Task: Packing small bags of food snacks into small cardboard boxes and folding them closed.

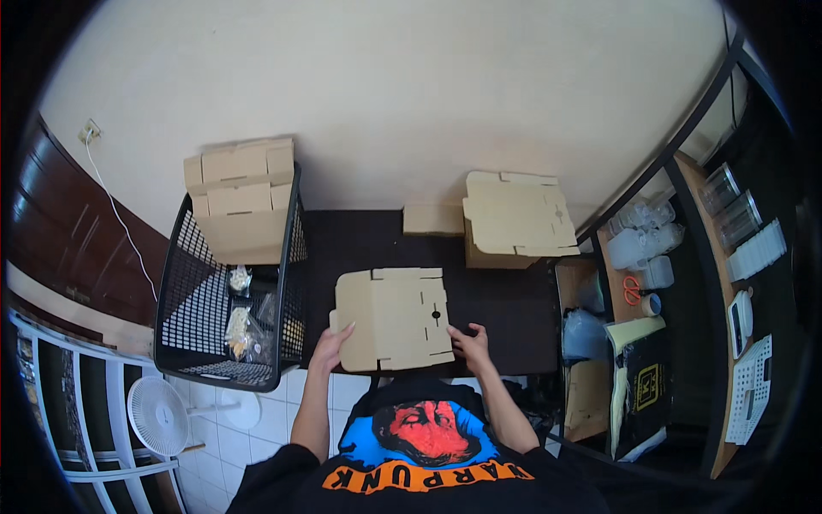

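Note:
A flat, die-cut tan cardboard sheet point(385, 319) with slots and a small round hole lies on the dark table near its front edge. My left hand point(332, 347) grips the sheet's left edge, thumb on top and fingers mostly hidden beneath. My right hand point(469, 343) is beside the right edge, fingers apart and curved, holding nothing, its fingertips close to or touching the cardboard.
A black basket point(177, 330) with folded cardboard point(240, 236) and small bagged items point(242, 330) stands left. Cardboard sheets point(518, 210) top a box at back right, beside a low box point(432, 221). Right are shelves point(693, 184) with containers and scissors point(632, 289); lower left, a fan point(158, 415).

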### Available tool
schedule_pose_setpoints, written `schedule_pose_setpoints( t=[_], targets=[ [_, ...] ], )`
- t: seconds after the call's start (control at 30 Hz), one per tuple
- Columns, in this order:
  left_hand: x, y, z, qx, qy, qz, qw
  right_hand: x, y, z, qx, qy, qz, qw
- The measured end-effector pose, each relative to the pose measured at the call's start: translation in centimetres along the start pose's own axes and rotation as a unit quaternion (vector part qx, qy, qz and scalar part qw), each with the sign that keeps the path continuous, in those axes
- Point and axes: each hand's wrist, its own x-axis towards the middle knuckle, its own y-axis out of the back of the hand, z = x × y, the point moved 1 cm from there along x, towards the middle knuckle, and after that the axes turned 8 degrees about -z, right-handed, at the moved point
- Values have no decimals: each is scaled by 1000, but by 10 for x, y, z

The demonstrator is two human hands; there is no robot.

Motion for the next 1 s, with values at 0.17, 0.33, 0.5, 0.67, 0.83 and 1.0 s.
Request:
schedule_pose_setpoints(
  t=[0.17,0.33,0.5,0.67,0.83,1.0],
  targets=[
    [31,-18,-13,590,-59,293,750,41,19,54,89,-19,-113,989],
    [36,-71,-37,783,-209,-48,584,36,-3,60,-59,26,30,997],
    [42,-68,-78,838,-141,-108,516,28,-37,61,-221,120,84,964],
    [53,-76,-84,835,-86,-119,531,-15,-90,82,-503,317,84,800],
    [59,-79,-84,827,-47,-176,532,-23,-101,97,-534,310,140,774],
    [65,-82,-78,804,-34,-201,558,-18,-83,93,-454,284,143,832]
  ],
)
